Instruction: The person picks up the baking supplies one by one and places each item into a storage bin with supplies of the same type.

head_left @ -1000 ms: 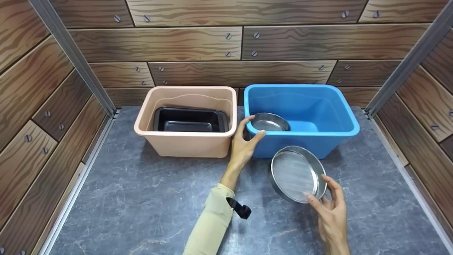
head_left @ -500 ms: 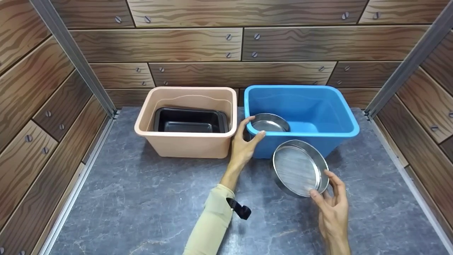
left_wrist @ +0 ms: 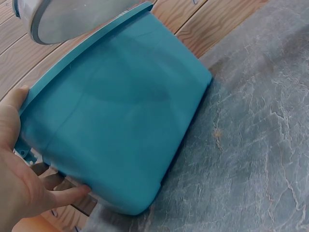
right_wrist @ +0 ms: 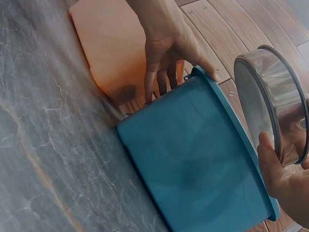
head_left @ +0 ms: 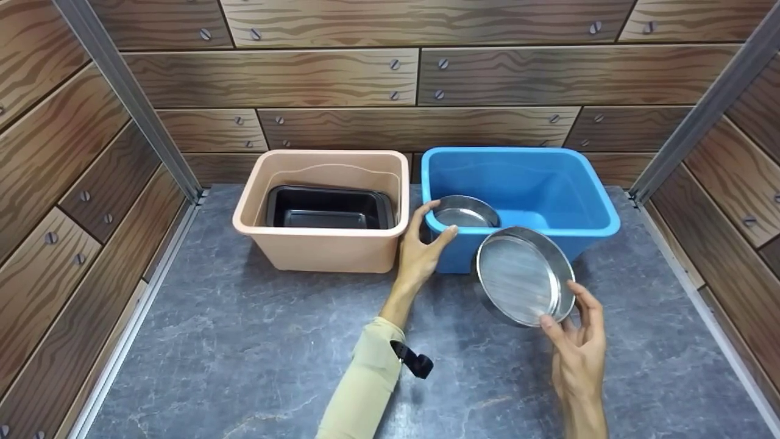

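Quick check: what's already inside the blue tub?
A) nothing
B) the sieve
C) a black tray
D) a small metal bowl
D: a small metal bowl sits inside the blue tub at its left end; the black tray is in the beige tub, and the right hand holds the sieve outside.

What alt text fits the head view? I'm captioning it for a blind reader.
A right hand holds a round metal sieve tilted before a blue tub, whose near left corner the left hand grips. A metal bowl sits inside; a black tray lies in the beige tub beside it.
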{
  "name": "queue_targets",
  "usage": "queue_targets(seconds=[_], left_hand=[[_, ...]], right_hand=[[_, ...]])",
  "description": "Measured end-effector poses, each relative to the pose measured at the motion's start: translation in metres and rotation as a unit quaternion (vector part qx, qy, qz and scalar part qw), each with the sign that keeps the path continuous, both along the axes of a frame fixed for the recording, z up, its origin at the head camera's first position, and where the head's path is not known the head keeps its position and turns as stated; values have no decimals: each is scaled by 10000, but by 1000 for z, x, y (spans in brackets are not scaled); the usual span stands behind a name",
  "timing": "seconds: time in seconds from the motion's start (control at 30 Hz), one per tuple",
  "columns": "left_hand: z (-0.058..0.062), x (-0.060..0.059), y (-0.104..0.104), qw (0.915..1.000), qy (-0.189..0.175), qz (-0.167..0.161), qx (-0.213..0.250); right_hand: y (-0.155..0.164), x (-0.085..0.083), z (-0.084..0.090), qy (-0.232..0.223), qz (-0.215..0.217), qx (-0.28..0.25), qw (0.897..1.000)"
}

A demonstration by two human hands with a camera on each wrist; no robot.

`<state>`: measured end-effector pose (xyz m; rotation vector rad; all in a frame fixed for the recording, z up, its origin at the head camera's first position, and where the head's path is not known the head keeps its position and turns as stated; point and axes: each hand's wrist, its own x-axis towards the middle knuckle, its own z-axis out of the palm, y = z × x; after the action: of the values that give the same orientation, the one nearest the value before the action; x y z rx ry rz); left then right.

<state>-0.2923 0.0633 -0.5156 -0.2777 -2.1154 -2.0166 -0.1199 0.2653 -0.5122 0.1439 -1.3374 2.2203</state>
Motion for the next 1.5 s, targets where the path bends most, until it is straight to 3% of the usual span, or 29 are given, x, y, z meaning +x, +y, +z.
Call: queue_targets(seconds=[0.27, 0.37, 0.47, 0.7, 0.8, 0.97, 1.23, 1.5], left_hand=[[30, 21, -5, 9999, -102, -81, 73], [34, 24, -5, 9998, -166, -60, 72], [35, 24, -5, 9998, -169, -35, 61], [-3, -2, 0, 9999, -68, 24, -122], [-3, -2, 0, 9999, -55, 18, -127], [0, 0, 0, 9999, -88, 6, -53], [28, 19, -4, 9997, -55, -136, 196], [30, 20, -4, 9992, -33, -198, 352]], right_hand=[[4, -5, 6, 172, 103, -68, 9998], [6, -7, 9, 188, 160, -52, 9997], [6, -10, 11, 275, 170, -84, 9994], [7, -17, 19, 441, 268, -331, 9981], [8, -19, 21, 472, 274, -347, 9979], [10, -22, 24, 635, 266, -421, 9967], [19, -32, 30, 768, 74, -694, 9946], [28, -43, 41, 882, -174, -739, 9932]])
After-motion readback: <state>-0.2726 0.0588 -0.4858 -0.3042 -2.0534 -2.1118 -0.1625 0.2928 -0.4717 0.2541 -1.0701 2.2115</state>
